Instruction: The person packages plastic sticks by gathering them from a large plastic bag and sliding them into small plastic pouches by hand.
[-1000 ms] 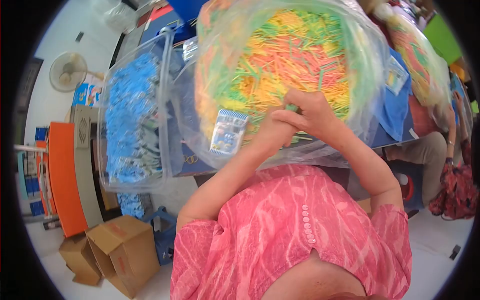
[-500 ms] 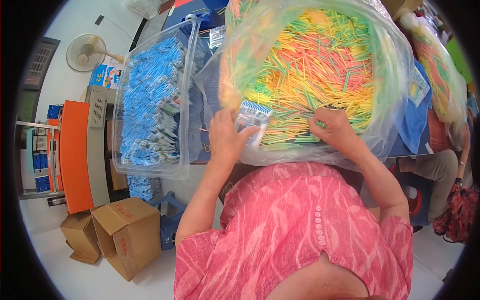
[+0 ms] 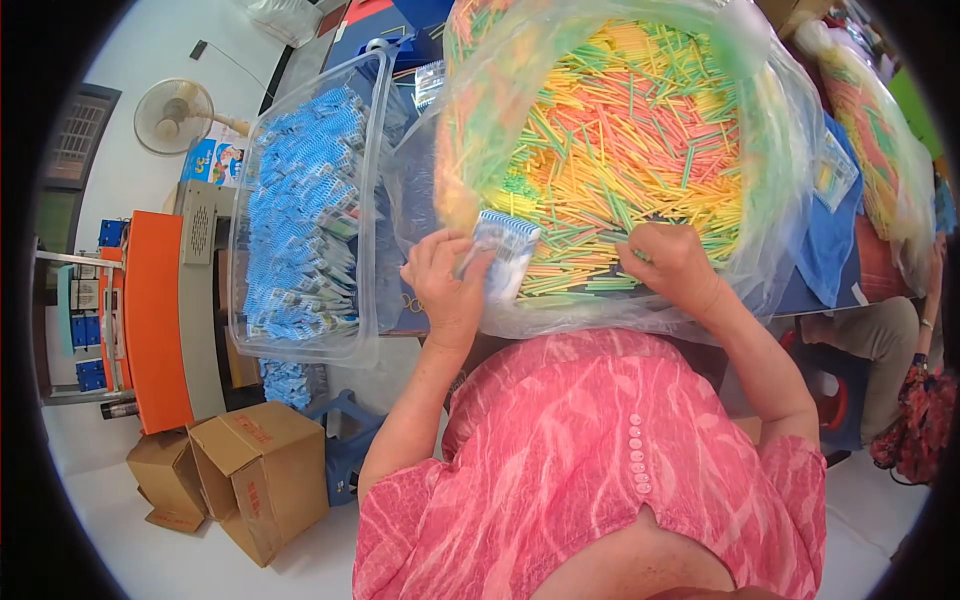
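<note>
My left hand [image 3: 445, 285] pinches a small plastic packet [image 3: 512, 245] by its left edge. The packet has a blue-and-white patterned top band and a clear, shiny lower part. My right hand [image 3: 675, 262] is curled closed over the near side of a heap of thin coloured sticks [image 3: 640, 120], with stick ends at its fingertips; how many it grips is hidden. Yellow, pink, orange and green sticks fill a large clear plastic bag [image 3: 785, 190], its mouth spread wide on the table in front of me.
Left of the bag, a clear plastic bin [image 3: 372, 200] holds many blue-banded packets [image 3: 300, 200]. Another bag of sticks [image 3: 870, 130] and a blue cloth [image 3: 832, 245] lie to the right. Cardboard boxes [image 3: 265, 480] and a blue stool [image 3: 350, 440] stand on the floor. Someone sits at far right.
My left hand has shifted slightly left and down, its fingers rearranged at the packet's edge. My right hand stays closed at the sticks, a little lower.
</note>
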Tool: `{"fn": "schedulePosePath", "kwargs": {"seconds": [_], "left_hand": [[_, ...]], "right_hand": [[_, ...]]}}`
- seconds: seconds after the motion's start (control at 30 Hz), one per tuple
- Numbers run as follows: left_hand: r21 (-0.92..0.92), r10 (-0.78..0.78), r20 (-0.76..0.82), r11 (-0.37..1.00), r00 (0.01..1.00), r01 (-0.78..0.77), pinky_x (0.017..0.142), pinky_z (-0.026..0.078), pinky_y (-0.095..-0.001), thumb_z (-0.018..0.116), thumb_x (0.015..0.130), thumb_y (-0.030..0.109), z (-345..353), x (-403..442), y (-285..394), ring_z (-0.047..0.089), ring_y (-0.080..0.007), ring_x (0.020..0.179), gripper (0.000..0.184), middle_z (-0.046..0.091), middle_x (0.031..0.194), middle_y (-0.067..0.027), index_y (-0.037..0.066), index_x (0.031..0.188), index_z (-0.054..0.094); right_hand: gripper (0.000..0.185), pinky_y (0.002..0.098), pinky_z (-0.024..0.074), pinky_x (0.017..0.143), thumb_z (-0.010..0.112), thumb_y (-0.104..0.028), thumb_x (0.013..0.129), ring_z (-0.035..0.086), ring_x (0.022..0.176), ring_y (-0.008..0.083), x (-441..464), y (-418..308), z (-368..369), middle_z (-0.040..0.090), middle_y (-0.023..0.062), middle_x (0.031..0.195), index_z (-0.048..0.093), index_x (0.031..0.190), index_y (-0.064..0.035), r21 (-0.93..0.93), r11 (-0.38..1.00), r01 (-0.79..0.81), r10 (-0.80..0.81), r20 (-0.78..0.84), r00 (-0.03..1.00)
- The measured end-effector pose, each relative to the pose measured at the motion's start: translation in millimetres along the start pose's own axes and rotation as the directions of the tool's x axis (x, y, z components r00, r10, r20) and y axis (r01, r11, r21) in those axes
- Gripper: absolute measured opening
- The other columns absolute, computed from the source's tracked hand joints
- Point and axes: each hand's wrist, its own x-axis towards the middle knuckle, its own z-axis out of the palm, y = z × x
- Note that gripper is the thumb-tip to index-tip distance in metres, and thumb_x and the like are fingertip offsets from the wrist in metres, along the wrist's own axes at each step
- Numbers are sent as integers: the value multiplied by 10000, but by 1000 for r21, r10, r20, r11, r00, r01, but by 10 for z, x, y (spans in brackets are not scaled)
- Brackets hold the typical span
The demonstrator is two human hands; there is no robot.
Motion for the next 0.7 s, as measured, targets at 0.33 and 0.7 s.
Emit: {"fn": "schedulePosePath", "kwargs": {"seconds": [0.33, 0.7], "left_hand": [[-743, -149, 615, 220, 775, 632, 678, 468, -280, 688, 828, 59, -12, 313, 633, 571, -84, 801, 119, 636, 839, 1, 1, 870, 593], [-679, 26, 664, 439, 747, 589, 749, 460, -258, 535, 952, 181, 447, 485, 1063, 584, -112, 851, 236, 635, 965, -47, -17, 1043, 623]], "right_hand": [[250, 310, 450, 599, 721, -233, 759, 547, 645, 121, 474, -218, -203, 591, 100, 680, 654, 845, -9, 590, 702, -398, 172, 402, 899], [184, 298, 432, 581, 674, -187, 774, 550, 644, 103, 18, -9, -553, 590, 74, 666, 615, 742, -16, 546, 781, -303, 304, 92, 948]]}}
